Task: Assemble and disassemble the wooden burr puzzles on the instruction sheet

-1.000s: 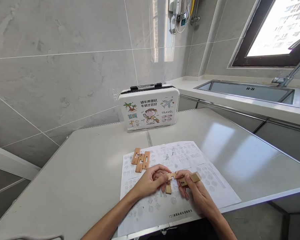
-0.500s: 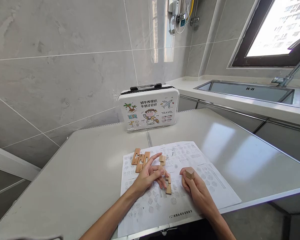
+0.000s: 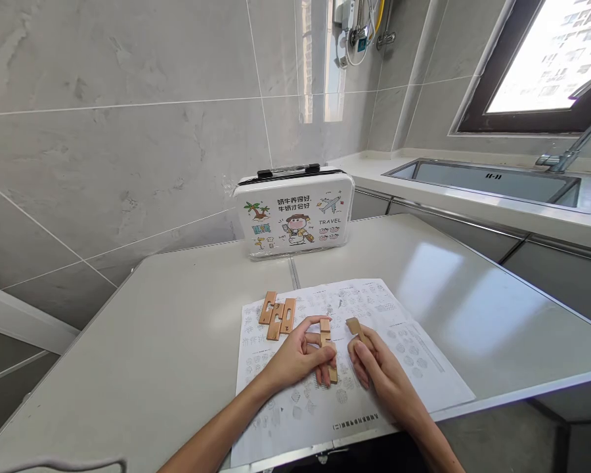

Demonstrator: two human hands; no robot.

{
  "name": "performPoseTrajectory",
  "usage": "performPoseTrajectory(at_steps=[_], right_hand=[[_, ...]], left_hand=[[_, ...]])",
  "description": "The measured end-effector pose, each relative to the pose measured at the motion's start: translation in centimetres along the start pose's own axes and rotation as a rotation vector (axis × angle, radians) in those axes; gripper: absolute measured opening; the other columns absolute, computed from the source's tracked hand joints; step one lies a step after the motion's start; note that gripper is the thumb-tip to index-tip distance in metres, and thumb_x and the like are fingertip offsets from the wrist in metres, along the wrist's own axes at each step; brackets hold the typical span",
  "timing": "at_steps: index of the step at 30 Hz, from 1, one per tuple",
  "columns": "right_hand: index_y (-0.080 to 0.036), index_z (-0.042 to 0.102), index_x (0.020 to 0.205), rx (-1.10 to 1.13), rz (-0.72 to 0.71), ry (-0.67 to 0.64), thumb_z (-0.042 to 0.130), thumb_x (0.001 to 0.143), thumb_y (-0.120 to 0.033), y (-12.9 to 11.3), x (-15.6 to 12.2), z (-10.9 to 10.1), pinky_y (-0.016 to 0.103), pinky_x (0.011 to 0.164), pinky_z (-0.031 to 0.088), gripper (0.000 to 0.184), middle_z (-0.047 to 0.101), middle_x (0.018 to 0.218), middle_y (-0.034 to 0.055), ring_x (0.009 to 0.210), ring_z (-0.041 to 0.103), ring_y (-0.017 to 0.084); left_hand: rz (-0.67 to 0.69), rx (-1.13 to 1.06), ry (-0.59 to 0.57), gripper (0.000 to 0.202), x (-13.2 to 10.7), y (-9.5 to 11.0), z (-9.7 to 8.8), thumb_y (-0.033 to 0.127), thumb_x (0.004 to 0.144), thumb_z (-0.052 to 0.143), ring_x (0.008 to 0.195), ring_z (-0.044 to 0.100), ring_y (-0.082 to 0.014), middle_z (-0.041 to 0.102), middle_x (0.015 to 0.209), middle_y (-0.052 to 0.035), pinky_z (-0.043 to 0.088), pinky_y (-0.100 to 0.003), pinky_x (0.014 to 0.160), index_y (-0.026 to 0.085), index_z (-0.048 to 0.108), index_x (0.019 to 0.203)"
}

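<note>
Over the middle of the printed sheet (image 3: 423, 384), notched pale wood (image 3: 326, 326) is pinched between the thumb and fingers of the left hand (image 3: 300, 355); whether the sheet is touched by it cannot be told. Toward the sheet's right side, a wooden piece (image 3: 354, 325) is gripped in the curled right hand (image 3: 381, 368), one end exposed. At the sheet's far left corner, flat numbered pieces (image 3: 274, 328) are grouped; beyond its far edge, a white case (image 3: 270, 217) is stood upright.

White printed case (image 3: 270, 220) upright on table (image 3: 167, 328); sink (image 3: 463, 176) near window (image 3: 536, 79).
</note>
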State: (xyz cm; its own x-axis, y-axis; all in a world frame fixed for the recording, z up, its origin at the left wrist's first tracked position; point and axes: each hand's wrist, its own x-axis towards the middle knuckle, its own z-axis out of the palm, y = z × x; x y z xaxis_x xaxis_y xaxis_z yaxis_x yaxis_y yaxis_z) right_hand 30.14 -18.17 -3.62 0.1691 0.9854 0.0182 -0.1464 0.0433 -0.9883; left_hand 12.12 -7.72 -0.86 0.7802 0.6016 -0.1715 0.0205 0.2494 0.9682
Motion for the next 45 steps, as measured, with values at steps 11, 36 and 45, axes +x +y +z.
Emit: performPoseTrajectory(at_steps=[11, 36, 45], right_hand=[[-0.021, 0.064, 0.103, -0.102, -0.020, 0.035, 0.049, 0.103, -0.067, 0.4, 0.1, -0.5, 0.029, 0.053, 0.041, 0.048, 0.043, 0.065, -0.0046, 0.054, 0.042, 0.015], [-0.025, 0.067, 0.111, -0.210, -0.071, -0.050, 0.063, 0.101, -0.054, 0.1, -0.7, -0.3, 0.038, 0.083, 0.055, 0.031, 0.075, 0.103, 0.0086, 0.094, 0.071, 0.028], [-0.026, 0.056, 0.114, -0.177, -0.071, -0.077, 0.060, 0.103, -0.054, -0.4, -0.7, 0.1, 0.034, 0.070, 0.051, 0.030, 0.067, 0.081, 0.0015, 0.069, 0.062, 0.021]], left_hand=[[-0.005, 0.065, -0.021, 0.076, -0.3, 0.2, 0.2, 0.053, 0.085, 0.082, 0.050, 0.067, -0.0134, 0.074, 0.078, -0.0010, 0.052, -0.024, 0.051, 0.018, 0.045, 0.142], [-0.036, 0.185, -0.090, 0.069, -0.9, 0.8, 0.1, 0.038, 0.080, 0.088, 0.057, 0.068, -0.0132, 0.074, 0.076, -0.0009, 0.052, -0.024, 0.058, 0.019, 0.055, 0.138], [-0.028, 0.207, -0.094, 0.073, -1.0, 1.1, 0.2, 0.039, 0.078, 0.090, 0.058, 0.067, -0.0128, 0.072, 0.078, 0.0010, 0.050, -0.024, 0.059, 0.021, 0.056, 0.140]])
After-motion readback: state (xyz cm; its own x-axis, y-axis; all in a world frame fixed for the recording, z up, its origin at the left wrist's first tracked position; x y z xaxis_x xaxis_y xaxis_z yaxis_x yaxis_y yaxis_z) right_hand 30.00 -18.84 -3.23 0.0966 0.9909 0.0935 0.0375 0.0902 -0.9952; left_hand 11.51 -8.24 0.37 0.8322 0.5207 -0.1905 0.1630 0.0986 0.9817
